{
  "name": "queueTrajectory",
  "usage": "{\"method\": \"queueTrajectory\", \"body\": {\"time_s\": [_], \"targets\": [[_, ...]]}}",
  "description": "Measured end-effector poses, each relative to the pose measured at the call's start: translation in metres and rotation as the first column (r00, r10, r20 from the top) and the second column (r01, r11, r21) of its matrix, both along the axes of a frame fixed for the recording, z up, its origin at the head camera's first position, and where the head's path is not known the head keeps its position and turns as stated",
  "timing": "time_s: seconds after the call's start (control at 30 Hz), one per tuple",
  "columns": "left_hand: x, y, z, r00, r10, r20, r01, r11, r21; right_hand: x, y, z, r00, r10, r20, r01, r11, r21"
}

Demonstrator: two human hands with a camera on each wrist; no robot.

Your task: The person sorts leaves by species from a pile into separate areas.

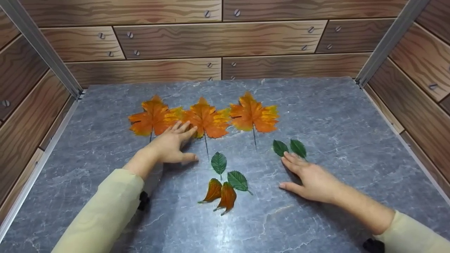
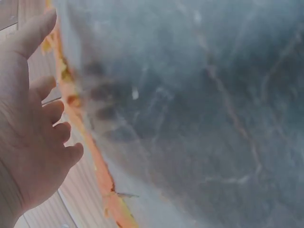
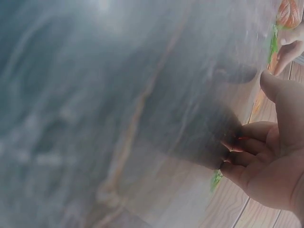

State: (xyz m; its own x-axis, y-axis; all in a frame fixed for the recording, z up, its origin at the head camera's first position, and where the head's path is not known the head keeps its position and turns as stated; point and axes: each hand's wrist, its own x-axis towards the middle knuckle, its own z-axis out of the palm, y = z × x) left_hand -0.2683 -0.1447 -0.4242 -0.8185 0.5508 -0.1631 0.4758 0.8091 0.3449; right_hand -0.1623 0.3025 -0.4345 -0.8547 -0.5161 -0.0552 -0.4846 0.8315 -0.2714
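Observation:
Three orange-yellow maple leaves lie in a row: a left one, a middle one and a right one. My left hand is spread at the left and middle leaves, covering part of their edges; whether it touches them I cannot tell. My right hand has its fingertips at a green leaf, beside another green leaf, whose lower end is hidden. Between the hands lie an upper green leaf, a lower green leaf and two curled brown-orange leaves.
A grey marbled tabletop bears all the leaves. Wood-patterned panels stand behind it and at both sides, with metal posts at the back corners.

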Motion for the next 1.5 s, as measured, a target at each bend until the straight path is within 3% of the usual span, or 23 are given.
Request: {"method": "queueTrajectory", "body": {"time_s": [0.2, 0.37, 0.53, 0.7, 1.03, 1.3, 1.5], "targets": [[0.013, 0.012, 0.013, 0.999, 0.036, -0.029, -0.031, 0.99, 0.137, 0.0, 0.001, 0.001, 1.0, -0.009, 0.006, 0.009, 1.0, -0.004], [0.025, 0.034, 0.013, 0.998, -0.029, -0.062, 0.046, 0.958, 0.284, 0.0, 0.001, 0.001, 1.0, -0.008, 0.011, 0.008, 1.0, -0.003], [0.034, 0.056, 0.009, 0.994, -0.108, -0.028, 0.111, 0.924, 0.366, 0.001, 0.0, 0.001, 1.0, -0.006, 0.011, 0.006, 1.0, -0.008], [0.036, 0.073, 0.004, 0.986, -0.161, 0.051, 0.124, 0.895, 0.429, 0.0, 0.0, 0.001, 1.0, -0.004, 0.006, 0.004, 1.0, -0.013], [0.031, 0.09, -0.006, 0.957, -0.225, 0.183, 0.124, 0.888, 0.444, -0.001, -0.001, -0.001, 1.0, -0.002, 0.006, 0.002, 1.0, -0.011], [0.027, 0.095, -0.013, 0.948, -0.273, 0.164, 0.187, 0.894, 0.407, -0.001, -0.001, -0.001, 1.0, -0.009, 0.024, 0.009, 1.0, 0.0], [0.029, 0.096, -0.016, 0.948, -0.303, 0.1, 0.244, 0.889, 0.388, -0.001, -0.001, -0.001, 1.0, -0.011, 0.029, 0.011, 1.0, 0.003]]}}
